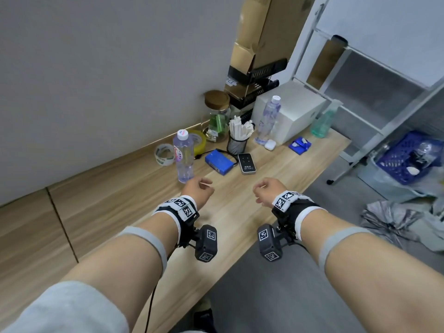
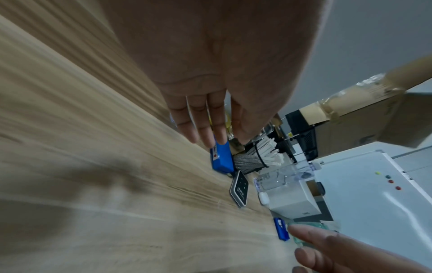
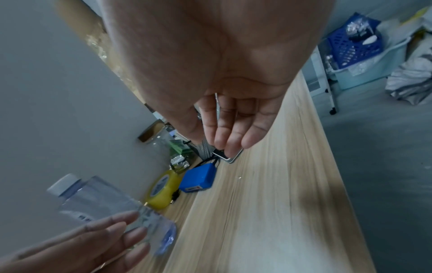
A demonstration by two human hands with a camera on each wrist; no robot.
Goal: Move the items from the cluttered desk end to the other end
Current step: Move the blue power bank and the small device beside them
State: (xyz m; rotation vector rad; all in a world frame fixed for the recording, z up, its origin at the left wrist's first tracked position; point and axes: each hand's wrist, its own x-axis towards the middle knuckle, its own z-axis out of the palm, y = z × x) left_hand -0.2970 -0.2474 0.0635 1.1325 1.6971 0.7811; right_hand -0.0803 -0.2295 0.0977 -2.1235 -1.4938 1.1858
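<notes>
Looks like the reach-in step, with nothing lifted yet. Finds all the items crowded at the far end of the desk (image 1: 240, 212): a water bottle (image 1: 183, 156) nearest, a clear tape roll (image 1: 165, 153) and a yellow tape roll (image 1: 198, 140) by the wall, a blue battery pack (image 1: 219, 162) with its lead, a black remote (image 1: 246, 163), a mesh cup of white sticks (image 1: 237, 140), a cork-lidded jar (image 1: 217, 114), a second bottle (image 1: 269, 118), an earbud case (image 1: 270, 144), a blue packet (image 1: 299, 144), a green spray bottle (image 1: 323, 123) and a white box (image 1: 290, 111). Leaves the near stretch of desktop bare wood, presumably the destination.

Calls next, probably, for a wrap of the left hand (image 1: 198, 191) round the nearest bottle, which stands upright just beside it, and a pinch by the right hand (image 1: 266, 192) on the flat remote ahead of it. Needs care with the tall bottle, likely to tip if nudged, and with the battery's lead, which could drag neighbours.

Shows both forearms stretched forward side by side, palms down, low above the wood. Holds nothing in either hand: fingers loose and only gently bent in both wrist views, left fingers (image 2: 205, 129) aimed toward the battery pack, right fingers (image 3: 231, 136) hanging over the remote. Cannot settle from the right wrist view whether the left fingertips touch the bottle.
</notes>
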